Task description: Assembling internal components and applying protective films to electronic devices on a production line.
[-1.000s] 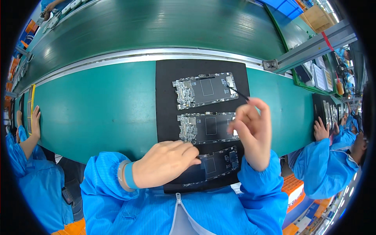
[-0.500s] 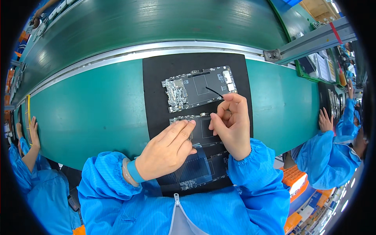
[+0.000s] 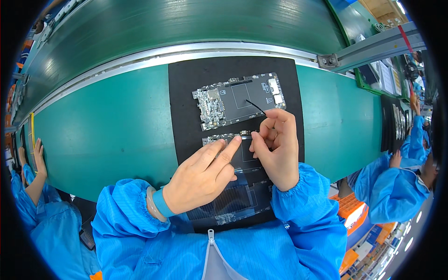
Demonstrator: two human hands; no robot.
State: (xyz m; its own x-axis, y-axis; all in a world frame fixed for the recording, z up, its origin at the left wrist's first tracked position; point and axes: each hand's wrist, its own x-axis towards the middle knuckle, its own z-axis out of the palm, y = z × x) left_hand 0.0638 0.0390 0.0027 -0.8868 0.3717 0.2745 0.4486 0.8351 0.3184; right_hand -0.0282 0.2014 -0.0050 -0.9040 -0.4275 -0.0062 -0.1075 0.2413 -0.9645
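Two dark circuit boards lie on a black mat (image 3: 186, 70), one beyond the other. The farther board (image 3: 252, 93) shows in full. My left hand (image 3: 198, 175) lies over the left part of the nearer board (image 3: 249, 151), fingers stretched, its index fingertip at the board's far edge beside a small metal connector. My right hand (image 3: 280, 149) is closed in a pinch on a thin black strip (image 3: 255, 107), whose free end sticks out over the farther board. Its thumb and fingertips are close to that same edge. Closest to me, clear film (image 3: 231, 198) covers part of another board.
A metal rail (image 3: 140, 58) runs along the far side of the green bench (image 3: 102, 126). Beyond it is a dark green belt surface (image 3: 200, 23). People in blue smocks work at both sides. A green tray (image 3: 382, 79) stands at the far right, beneath a metal beam (image 3: 373, 44).
My left index finger has slid right and away from me along the nearer board's far edge. The right hand stays in nearly the same pose with the black strip.
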